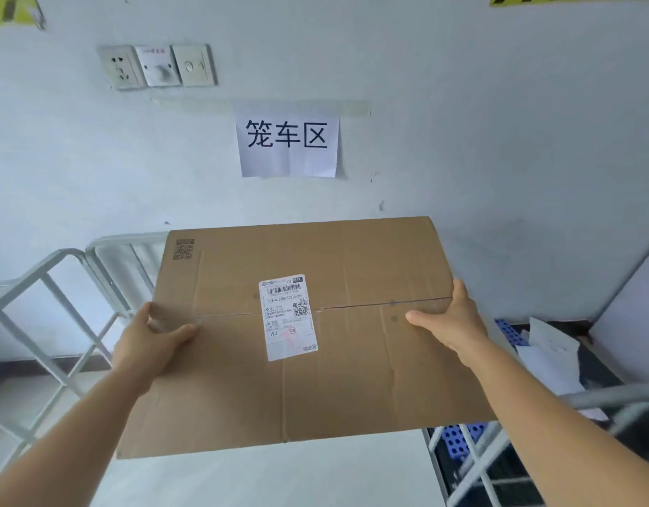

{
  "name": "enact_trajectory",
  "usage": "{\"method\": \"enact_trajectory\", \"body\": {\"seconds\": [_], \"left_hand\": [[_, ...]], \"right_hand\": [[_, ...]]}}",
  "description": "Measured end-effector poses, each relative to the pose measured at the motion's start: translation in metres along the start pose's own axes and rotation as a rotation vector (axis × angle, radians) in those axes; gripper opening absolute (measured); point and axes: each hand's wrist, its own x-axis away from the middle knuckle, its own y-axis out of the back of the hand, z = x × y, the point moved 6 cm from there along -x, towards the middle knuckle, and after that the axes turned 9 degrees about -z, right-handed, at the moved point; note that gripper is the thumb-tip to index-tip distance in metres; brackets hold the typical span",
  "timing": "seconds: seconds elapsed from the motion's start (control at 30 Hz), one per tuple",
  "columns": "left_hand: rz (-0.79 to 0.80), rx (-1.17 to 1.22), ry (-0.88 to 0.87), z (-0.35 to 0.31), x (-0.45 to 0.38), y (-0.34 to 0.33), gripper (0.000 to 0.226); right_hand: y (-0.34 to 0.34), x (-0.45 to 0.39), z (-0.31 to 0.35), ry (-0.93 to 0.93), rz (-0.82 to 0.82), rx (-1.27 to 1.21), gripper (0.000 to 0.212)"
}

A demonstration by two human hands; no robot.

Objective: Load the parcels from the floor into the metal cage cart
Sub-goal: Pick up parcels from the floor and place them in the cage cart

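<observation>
— Where's that parcel (315, 378) now?

— Held up flat between both hands, over the metal cage cart (77, 309), in front of the wall sign (287, 145).

— How's the hold?

— Left hand (151, 342) clamped on the left edge, right hand (451, 320) on the right, thumbs on top. It looks stiff cardboard, wide and probably light (only a guess from the easy carry). The seam under the label (288, 318) is a weak spot, so the edges seem the sensible place.

Metal cage cart (74, 309) (grey bars) stands on the floor (30, 389).
</observation>
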Motion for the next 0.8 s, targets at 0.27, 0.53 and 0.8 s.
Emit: {"method": "enact_trajectory", "body": {"seconds": [0.27,0.53,0.8], "left_hand": [[0.078,-0.053,0.137,0.019,-0.033,-0.091,0.077],[0.147,-0.147,0.226,0.045,-0.057,-0.159,0.074],[0.24,-0.242,0.291,0.08,-0.097,-0.234,0.069]], "right_hand": [[-0.062,-0.079,-0.04,-0.103,0.121,0.067,0.123],[-0.111,-0.126,-0.083,-0.201,0.213,0.146,0.12],[-0.164,-0.164,-0.127,-0.329,0.282,0.206,0.121]]}}
